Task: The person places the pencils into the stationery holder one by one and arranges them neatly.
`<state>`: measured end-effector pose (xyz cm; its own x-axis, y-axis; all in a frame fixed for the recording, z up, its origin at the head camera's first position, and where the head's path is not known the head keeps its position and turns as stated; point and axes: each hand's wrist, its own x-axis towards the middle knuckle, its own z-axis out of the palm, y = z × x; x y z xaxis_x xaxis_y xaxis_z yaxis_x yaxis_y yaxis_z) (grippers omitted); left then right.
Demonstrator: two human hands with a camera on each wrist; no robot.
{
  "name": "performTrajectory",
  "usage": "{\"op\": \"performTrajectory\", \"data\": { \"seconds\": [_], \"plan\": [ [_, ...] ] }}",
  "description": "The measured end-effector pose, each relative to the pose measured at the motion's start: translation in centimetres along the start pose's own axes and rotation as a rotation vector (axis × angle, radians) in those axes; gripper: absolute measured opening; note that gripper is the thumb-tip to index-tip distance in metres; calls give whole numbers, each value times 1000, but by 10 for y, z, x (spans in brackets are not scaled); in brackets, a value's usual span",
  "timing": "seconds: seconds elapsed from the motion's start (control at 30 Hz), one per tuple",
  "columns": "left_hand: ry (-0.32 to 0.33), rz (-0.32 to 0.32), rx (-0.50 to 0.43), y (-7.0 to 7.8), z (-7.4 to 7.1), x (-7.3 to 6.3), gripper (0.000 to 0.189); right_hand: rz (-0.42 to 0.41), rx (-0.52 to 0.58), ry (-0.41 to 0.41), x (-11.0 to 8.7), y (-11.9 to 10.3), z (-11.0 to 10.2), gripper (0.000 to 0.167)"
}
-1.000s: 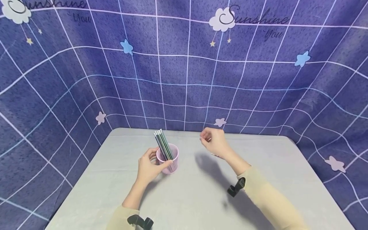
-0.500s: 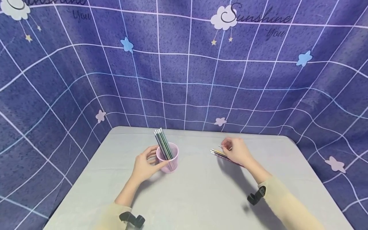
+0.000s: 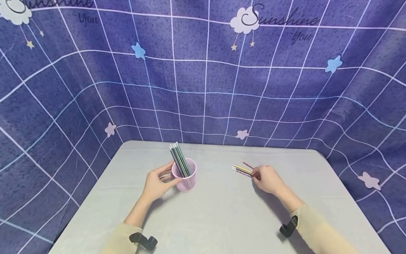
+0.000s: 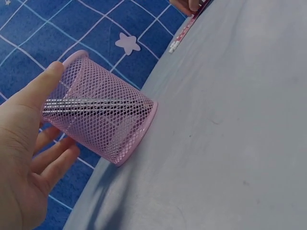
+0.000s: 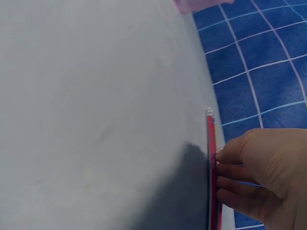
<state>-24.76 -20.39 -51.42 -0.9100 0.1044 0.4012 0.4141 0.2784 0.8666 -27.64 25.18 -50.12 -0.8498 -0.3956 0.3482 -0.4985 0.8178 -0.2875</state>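
A pink mesh pencil cup point(image 3: 185, 186) stands on the table at left of centre, with several dark and green pencils point(image 3: 179, 160) leaning in it. My left hand point(image 3: 156, 184) holds the cup near its rim, thumb in front and fingers round the far side. In the left wrist view the thumb lies at the rim of the mesh cup point(image 4: 112, 136). To the right, several loose pencils point(image 3: 240, 169) lie together, yellow, dark and red. My right hand point(image 3: 269, 180) pinches at these pencils; its fingertips meet the red pencil point(image 5: 211, 143) in the right wrist view. Their far ends are hidden under the hand.
The table point(image 3: 203, 218) has a pale grey cover. A purple-blue grid curtain point(image 3: 190, 77) hangs behind and at both sides. A small dark camera point(image 3: 144, 241) sits on the left wrist, another camera point(image 3: 288, 226) on the right.
My right hand moved right and toward me, from above the table down to the loose pencils, then along them. My left hand stayed at the cup, its forearm shifting slightly left.
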Motion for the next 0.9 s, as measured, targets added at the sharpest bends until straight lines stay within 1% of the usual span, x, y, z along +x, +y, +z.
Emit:
{"op": "performTrajectory", "data": {
  "seconds": [0.17, 0.3, 0.43, 0.53, 0.63, 0.8, 0.9],
  "plan": [
    [19, 5, -4, 0, 2, 0, 73, 1, -14, -15, -3, 0, 4, 9],
    [38, -20, 3, 2, 5, 0, 71, 25, -27, -55, -4, -1, 7, 10],
    [47, -49, 3, 5, 7, 1, 70, 16, -44, -60, -5, -2, 7, 12],
    [42, -66, -15, 8, 7, 2, 70, -7, -47, -40, -4, -5, 4, 13],
    [39, -78, -21, 9, 7, 3, 70, -22, -44, -2, 0, -8, -3, 11],
    [50, -81, -19, 8, 6, 3, 70, -39, -21, 81, 15, -18, -15, 9],
    [65, -86, -20, 6, 6, 2, 69, -38, 20, 100, 24, -26, -20, 7]
  ]
}}
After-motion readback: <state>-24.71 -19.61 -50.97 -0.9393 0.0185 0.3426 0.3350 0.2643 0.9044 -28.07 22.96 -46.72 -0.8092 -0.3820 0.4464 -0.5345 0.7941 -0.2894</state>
